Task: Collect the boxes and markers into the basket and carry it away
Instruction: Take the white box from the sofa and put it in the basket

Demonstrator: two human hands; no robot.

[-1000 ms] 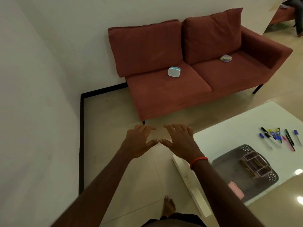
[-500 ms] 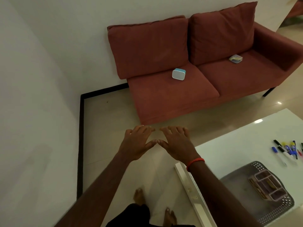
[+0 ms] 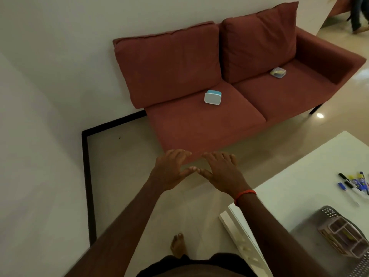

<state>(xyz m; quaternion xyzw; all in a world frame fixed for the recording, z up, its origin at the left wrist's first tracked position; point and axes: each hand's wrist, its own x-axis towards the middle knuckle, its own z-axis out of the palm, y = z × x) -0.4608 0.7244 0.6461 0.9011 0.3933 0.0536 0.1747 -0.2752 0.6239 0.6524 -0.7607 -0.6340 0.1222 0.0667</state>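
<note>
A white box with a blue edge (image 3: 213, 97) lies on the left seat of the red sofa (image 3: 199, 124). On the right seat sits a small clear box (image 3: 278, 72) with something yellow inside. Several markers (image 3: 353, 184) are scattered on the white table (image 3: 295, 176) at the right. The grey perforated basket (image 3: 329, 211) rests at the table's near corner with a pink divided organiser (image 3: 343, 236) in it. My left hand (image 3: 172, 170) and my right hand (image 3: 221, 172) are stretched out flat side by side over the floor, thumbs almost touching, holding nothing.
A white wall runs along the left, with a black skirting line (image 3: 87, 176) at the floor. The sofa's black leg (image 3: 315, 109) stands at the right. A person's legs (image 3: 357, 15) show at the top right. My bare foot (image 3: 177, 245) is on the tiled floor.
My view has shifted closer to the sofa and leftward, so the table, markers and basket slid toward the right edge. Both hands keep the same flat, outstretched pose.
</note>
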